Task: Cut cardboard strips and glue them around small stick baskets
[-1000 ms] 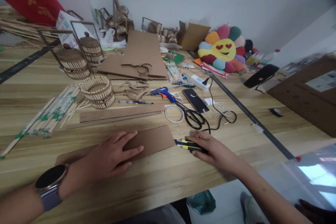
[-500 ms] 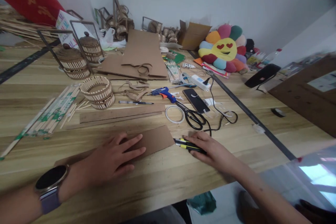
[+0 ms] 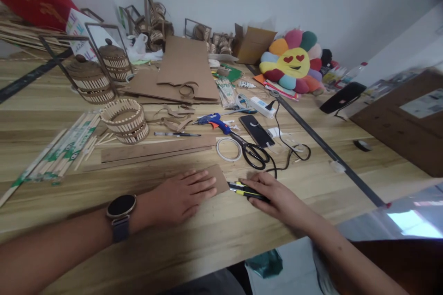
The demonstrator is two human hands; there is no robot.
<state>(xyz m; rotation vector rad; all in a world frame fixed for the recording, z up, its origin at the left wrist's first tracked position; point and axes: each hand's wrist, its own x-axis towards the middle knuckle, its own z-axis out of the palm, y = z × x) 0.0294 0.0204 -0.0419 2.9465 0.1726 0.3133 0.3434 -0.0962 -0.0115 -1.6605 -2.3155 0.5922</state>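
A strip of brown cardboard [image 3: 218,179] lies flat near the table's front edge. My left hand [image 3: 183,196], with a watch on the wrist, rests flat on it, fingers stretched toward its right end and covering much of it. To the right, my right hand [image 3: 273,196] is closed around a black and yellow utility knife [image 3: 247,190], whose blade end is at the strip's right edge. Behind the strip lie two narrow cardboard pieces [image 3: 155,150], a pen [image 3: 177,134], a white ring [image 3: 229,149] and black-handled scissors [image 3: 255,154].
A round slatted basket [image 3: 125,122] and packs of sticks [image 3: 65,147] are at the left. Further back are a blue glue gun [image 3: 214,122], a phone [image 3: 256,132], large cardboard sheets [image 3: 185,64], lidded baskets [image 3: 92,80] and a flower cushion [image 3: 294,62].
My left hand has slid right along the cardboard strip, nearer its right end. My right hand and the knife have barely moved. The view has shifted slightly.
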